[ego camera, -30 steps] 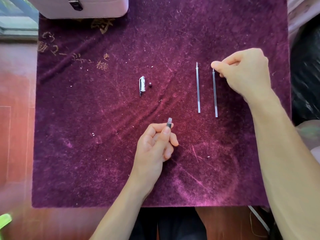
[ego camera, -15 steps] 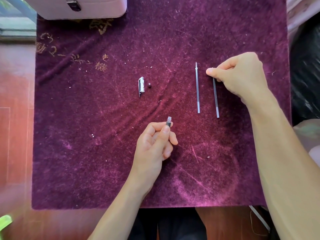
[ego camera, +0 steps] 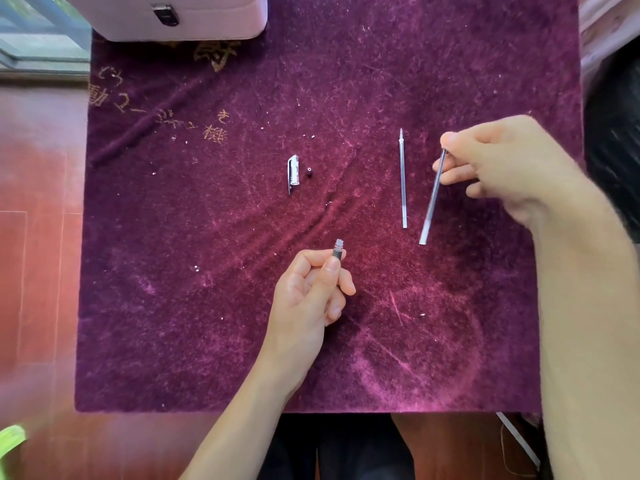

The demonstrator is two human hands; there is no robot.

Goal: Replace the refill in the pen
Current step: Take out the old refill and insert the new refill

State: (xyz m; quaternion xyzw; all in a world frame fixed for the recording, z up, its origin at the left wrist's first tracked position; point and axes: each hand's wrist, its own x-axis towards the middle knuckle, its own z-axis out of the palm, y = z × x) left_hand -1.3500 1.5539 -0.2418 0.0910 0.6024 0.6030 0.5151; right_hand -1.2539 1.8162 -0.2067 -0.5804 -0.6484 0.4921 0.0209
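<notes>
My left hand (ego camera: 311,292) grips the dark pen barrel (ego camera: 338,250), whose threaded end sticks up past my thumb. Over the right of the purple cloth, my right hand (ego camera: 509,164) pinches the top of a thin refill (ego camera: 431,202), which slants down and left with its lower end near the cloth. Just to the left of it, a second refill (ego camera: 402,178) lies flat, tip pointing away. A clear pen cap with a metal clip (ego camera: 293,174) and a tiny black piece (ego camera: 309,171) rest near the cloth's middle.
A purple velvet cloth (ego camera: 207,306) covers the table, with gold characters at its far left. A white case (ego camera: 166,15) with a dark latch sits at the far edge. Red floor shows on the left, a dark object on the right.
My right hand has closed on the right-hand refill and lifted its top end, so it now slants instead of lying straight. The left hand and barrel have stayed in place.
</notes>
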